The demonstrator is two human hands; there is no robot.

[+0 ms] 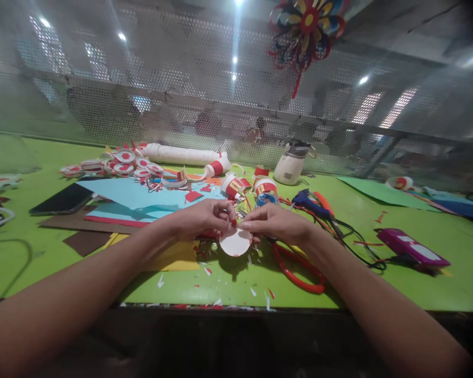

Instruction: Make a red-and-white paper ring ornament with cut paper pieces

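While both hands meet over the near middle of the green table (228, 286), the left hand (205, 218) and the right hand (274, 223) pinch the top edge of a white paper disc (235, 242) between thumb and fingertips, with a small red scrap at the pinch; the disc hangs just above the table, over a scatter of paper snippets. To do this well, I judge the red bit should be pressed flat on the rim with the left thumb while the right hand steadies the disc, turning it in small steps so the spacing stays even. Red scissors (295, 270) lie just beside the right wrist, a blue glue gun (309, 202) behind it, and finished red-and-white rings (122, 163) sit well back on the left near a phone (63, 199) and blue paper sheets (142, 202). The fingertips hide the exact contact, the disc's far face cannot be seen, and the mesh screen (181, 79) blurs whatever lies beyond.
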